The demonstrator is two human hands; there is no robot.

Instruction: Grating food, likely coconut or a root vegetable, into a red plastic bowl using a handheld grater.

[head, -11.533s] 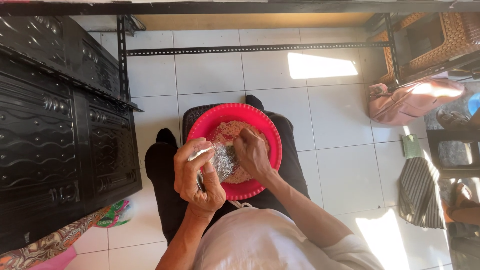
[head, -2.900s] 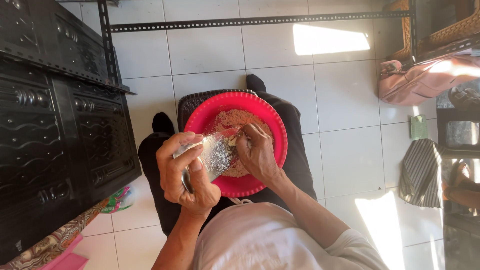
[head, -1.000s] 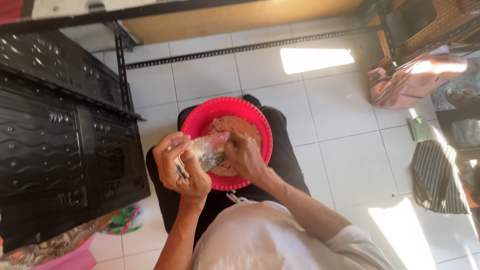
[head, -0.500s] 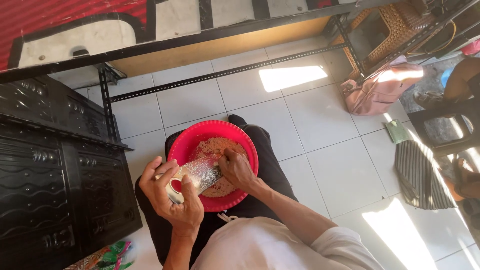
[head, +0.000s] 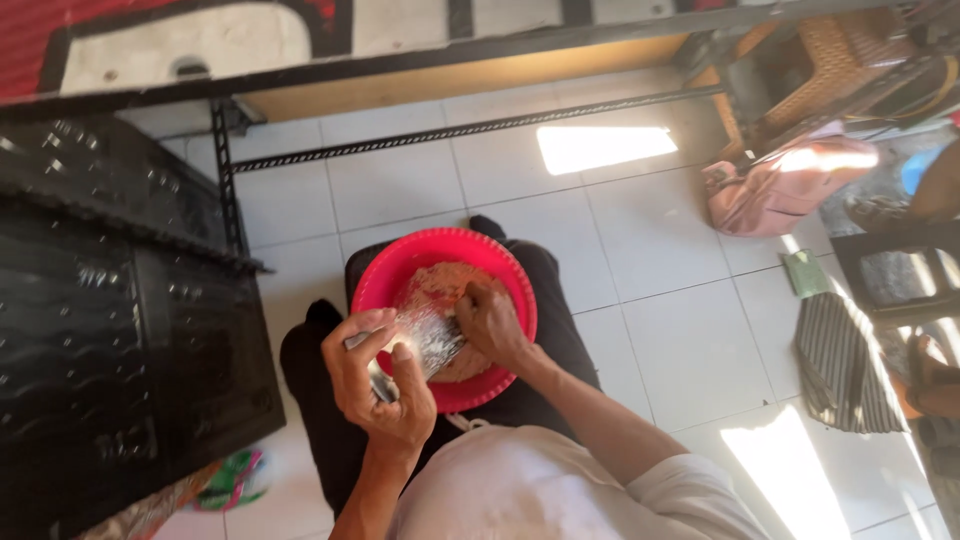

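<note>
Left hand fingers gripping clear plastic bag; right hand fingers pinching filling over red basin

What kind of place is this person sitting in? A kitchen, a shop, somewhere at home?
Probably a room in a home, though that is a guess. The floor is white tile, a pink bag lies on it, and a black cabinet stands alongside. The person sits with a red bowl on the lap.
</note>
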